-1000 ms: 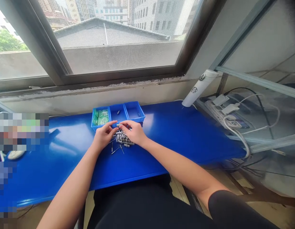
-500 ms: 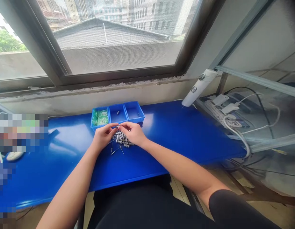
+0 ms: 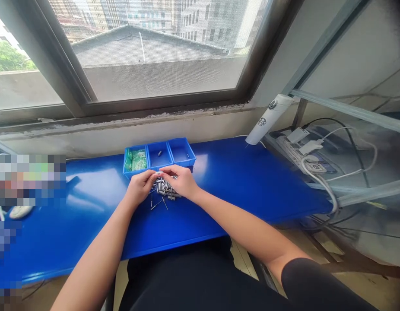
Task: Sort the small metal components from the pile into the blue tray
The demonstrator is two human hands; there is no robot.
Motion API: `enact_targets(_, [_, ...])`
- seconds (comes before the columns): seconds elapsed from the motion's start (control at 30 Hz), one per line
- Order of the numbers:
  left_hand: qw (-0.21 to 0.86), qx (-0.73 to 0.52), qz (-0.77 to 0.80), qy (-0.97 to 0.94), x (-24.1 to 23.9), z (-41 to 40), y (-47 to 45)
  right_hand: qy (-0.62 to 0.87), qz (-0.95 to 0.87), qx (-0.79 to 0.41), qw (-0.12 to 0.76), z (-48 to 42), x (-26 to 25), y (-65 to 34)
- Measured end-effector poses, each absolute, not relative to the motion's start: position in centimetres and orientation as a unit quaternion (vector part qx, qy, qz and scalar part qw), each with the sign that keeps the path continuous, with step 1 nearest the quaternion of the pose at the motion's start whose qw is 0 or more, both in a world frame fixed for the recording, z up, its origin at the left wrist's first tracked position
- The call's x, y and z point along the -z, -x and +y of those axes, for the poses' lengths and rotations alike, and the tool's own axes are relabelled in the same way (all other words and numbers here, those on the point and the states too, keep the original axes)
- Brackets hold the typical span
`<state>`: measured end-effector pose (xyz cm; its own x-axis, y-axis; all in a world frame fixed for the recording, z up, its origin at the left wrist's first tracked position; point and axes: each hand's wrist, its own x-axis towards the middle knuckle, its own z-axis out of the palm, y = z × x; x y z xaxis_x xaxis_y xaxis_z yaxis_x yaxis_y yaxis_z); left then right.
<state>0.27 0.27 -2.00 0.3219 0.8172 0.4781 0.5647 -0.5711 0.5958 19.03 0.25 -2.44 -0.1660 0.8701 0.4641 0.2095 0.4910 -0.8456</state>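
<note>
A heap of small silver cylinders with thin wire legs (image 3: 166,190) lies on the blue table (image 3: 239,181). My left hand (image 3: 140,186) and my right hand (image 3: 181,180) meet above the heap, fingertips pinched together on one small silver part between them. Behind the hands stand three joined blue bins (image 3: 160,156): the left one holds green pieces (image 3: 136,159), the middle one a single dark part (image 3: 160,152), the right one a small part.
A white tube-shaped object (image 3: 266,119) leans at the table's back right. A power strip with plugs and white cables (image 3: 308,153) lies on the glass shelf to the right. The window sill runs behind the bins. A blurred patch covers the left.
Both hands have lifted slightly and drawn closer together, fingertips now joined on the small part. The heap and bins have not moved.
</note>
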Motion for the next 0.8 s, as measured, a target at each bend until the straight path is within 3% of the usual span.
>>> enact_targets(0.27, [0.163, -0.415, 0.428, -0.786, 2.34, 0.25, -0.51, 0.39, -0.657, -0.384, 0.519, 0.24, 2.15, -19.03])
enact_targets(0.8, [0.143, -0.444, 0.425, -0.776, 2.42, 0.3, -0.47, 0.4, -0.663, -0.366, 0.517, 0.31, 2.39, -19.0])
